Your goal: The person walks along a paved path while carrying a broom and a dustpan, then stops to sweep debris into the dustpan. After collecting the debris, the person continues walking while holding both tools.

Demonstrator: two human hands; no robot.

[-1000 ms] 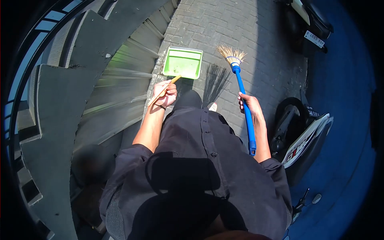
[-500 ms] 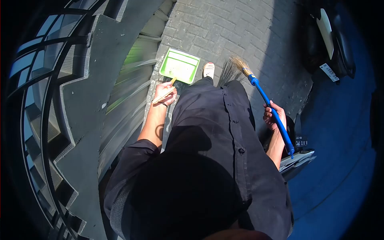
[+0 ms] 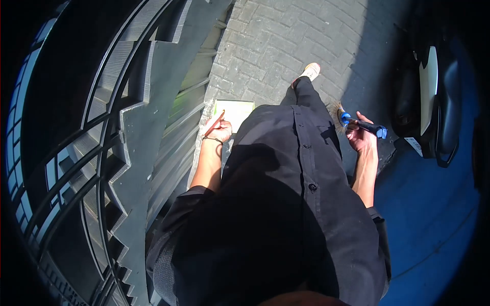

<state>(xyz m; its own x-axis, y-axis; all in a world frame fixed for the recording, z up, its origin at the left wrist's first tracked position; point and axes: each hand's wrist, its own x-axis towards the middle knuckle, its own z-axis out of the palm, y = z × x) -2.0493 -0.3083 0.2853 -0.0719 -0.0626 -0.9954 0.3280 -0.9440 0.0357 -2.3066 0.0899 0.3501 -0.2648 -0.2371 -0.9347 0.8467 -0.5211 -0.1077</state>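
My left hand (image 3: pixel 220 132) is closed round the handle of a green dustpan (image 3: pixel 237 109). The pan lies in bright sun on the left, its lower right part hidden behind my dark clothes. On the right, my right hand (image 3: pixel 362 136) grips a broom (image 3: pixel 352 121) by its blue and dark handle. The handle points up toward me and looks short from here, and the bristles fan out at the left end, beside my trouser leg. One light shoe (image 3: pixel 311 70) shows ahead on the paving.
A staircase (image 3: pixel 138 109) with dark metal railings runs along the left. Grey paving blocks (image 3: pixel 286 35) stretch ahead, partly in shadow. A parked motorbike (image 3: pixel 434 102) stands at the right, by a blue floor area (image 3: pixel 434 214).
The broom has swung from a long slant to pointing up toward me, its bristles now nearer my right hand. One foot has stepped forward; the dustpan sits lower in view, closer to my body.
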